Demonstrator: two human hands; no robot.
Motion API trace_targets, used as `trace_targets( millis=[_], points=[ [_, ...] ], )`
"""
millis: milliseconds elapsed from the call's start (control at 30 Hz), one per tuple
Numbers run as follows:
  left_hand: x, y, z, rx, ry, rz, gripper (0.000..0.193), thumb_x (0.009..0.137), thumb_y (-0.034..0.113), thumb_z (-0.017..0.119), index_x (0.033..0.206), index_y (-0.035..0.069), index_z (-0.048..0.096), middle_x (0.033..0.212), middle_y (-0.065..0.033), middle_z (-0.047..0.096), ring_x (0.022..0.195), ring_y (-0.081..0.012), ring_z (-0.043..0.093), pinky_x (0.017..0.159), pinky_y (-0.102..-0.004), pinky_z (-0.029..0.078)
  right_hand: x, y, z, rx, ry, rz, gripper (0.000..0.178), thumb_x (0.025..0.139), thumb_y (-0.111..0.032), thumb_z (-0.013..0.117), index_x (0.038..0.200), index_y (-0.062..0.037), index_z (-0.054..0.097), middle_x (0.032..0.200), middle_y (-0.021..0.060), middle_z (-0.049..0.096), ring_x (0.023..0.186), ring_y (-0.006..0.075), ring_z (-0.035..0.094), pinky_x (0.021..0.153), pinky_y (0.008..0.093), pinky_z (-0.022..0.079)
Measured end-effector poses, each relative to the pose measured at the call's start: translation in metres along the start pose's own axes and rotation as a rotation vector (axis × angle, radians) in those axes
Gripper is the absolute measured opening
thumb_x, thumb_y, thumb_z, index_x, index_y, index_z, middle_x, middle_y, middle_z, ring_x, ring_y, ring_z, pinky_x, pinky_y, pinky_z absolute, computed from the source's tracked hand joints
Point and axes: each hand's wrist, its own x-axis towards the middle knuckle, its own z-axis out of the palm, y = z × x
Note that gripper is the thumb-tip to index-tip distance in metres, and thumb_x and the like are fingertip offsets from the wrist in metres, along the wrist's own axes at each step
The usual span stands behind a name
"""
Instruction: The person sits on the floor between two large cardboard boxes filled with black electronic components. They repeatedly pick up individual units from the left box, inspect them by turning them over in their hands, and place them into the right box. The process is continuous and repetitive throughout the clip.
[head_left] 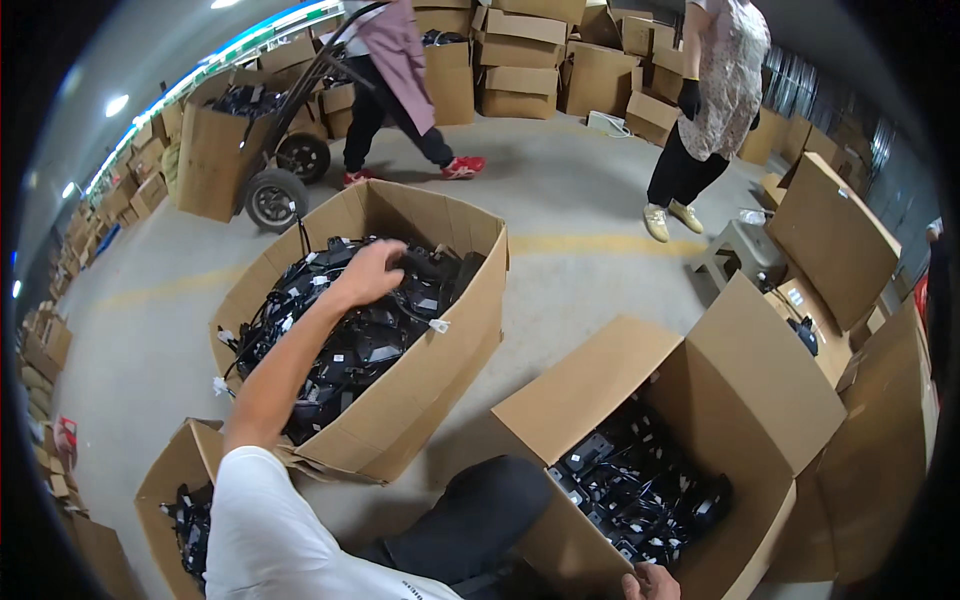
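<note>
My left hand (372, 274) reaches into a large open cardboard box (415, 425) left of centre. Its fingers curl down among black plastic parts (375, 345) with cables and small white connectors; what lies under the fingertips is hidden. At the lower edge of the view, my right hand (652, 582) is partly cut off. Its fingers are bent together beside the near side of a second open box (760, 385), and I cannot see what is in them. Inside that box, similar black parts (640, 490) with white connectors lie in rows.
A smaller box (155, 500) of black parts stands at the lower left. Ahead, one person (385, 80) walks by a hand truck (275, 195) carrying a loaded box; another (720, 90) stands at the right near a grey plastic stool (745, 250). Stacked cartons (520, 60) line the back.
</note>
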Motion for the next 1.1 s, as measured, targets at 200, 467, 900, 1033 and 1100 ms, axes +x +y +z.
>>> trace_targets(
  millis=[200,467,900,1033,1100],
  points=[
    [-0.014,-0.088,0.057,0.583,-0.044,0.196,0.035,0.077,0.020,0.081,0.107,0.007,0.070,0.111,-0.0128,0.069,0.112,-0.0309,0.063,0.094,-0.0436,0.049,0.016,-0.002,0.016,-0.073,-0.179,0.030,0.038,0.096,-0.025,0.072,0.121,0.0035,0.067,0.111,0.0255,0.071,0.104,0.0404,0.070,0.089,0.0428,0.055],
    [-0.033,-0.017,-0.052,0.052,0.399,0.071,0.031,0.085,0.021,0.076,0.111,0.004,0.072,0.093,-0.0213,0.072,0.091,-0.0389,0.069,0.081,-0.0474,0.055,0.002,0.016,0.025,0.274,-0.016,-0.018,0.036,0.102,-0.019,0.067,0.126,0.0071,0.066,0.112,0.0131,0.073,0.101,0.0203,0.069,0.089,0.0350,0.056],
    [-0.045,-0.043,-0.046,-0.188,0.102,0.088,0.028,0.086,0.016,0.073,0.107,-0.003,0.074,0.101,-0.0207,0.076,0.098,-0.0349,0.072,0.090,-0.0407,0.055,0.127,-0.230,0.069,0.322,-0.194,-0.710,0.032,0.095,-0.017,0.075,0.120,0.0014,0.069,0.113,0.0172,0.073,0.106,0.0293,0.071,0.088,0.0362,0.057],
    [0.016,-0.084,0.034,0.127,0.290,0.238,0.035,0.083,0.008,0.068,0.118,0.001,0.068,0.117,-0.0189,0.066,0.112,-0.0375,0.065,0.096,-0.0440,0.053,0.125,-0.204,0.072,0.261,-0.231,-0.560,0.032,0.096,-0.018,0.072,0.121,0.0015,0.068,0.113,0.0181,0.073,0.106,0.0303,0.072,0.090,0.0359,0.057],
    [0.041,-0.082,0.057,0.324,0.221,0.150,0.032,0.087,0.009,0.064,0.119,0.005,0.065,0.121,-0.0165,0.062,0.117,-0.0354,0.062,0.098,-0.0469,0.052,0.119,-0.181,0.064,0.224,-0.222,-0.470,0.032,0.096,-0.018,0.071,0.121,0.0016,0.068,0.114,0.0179,0.074,0.106,0.0305,0.072,0.091,0.0361,0.057]
  ],
)
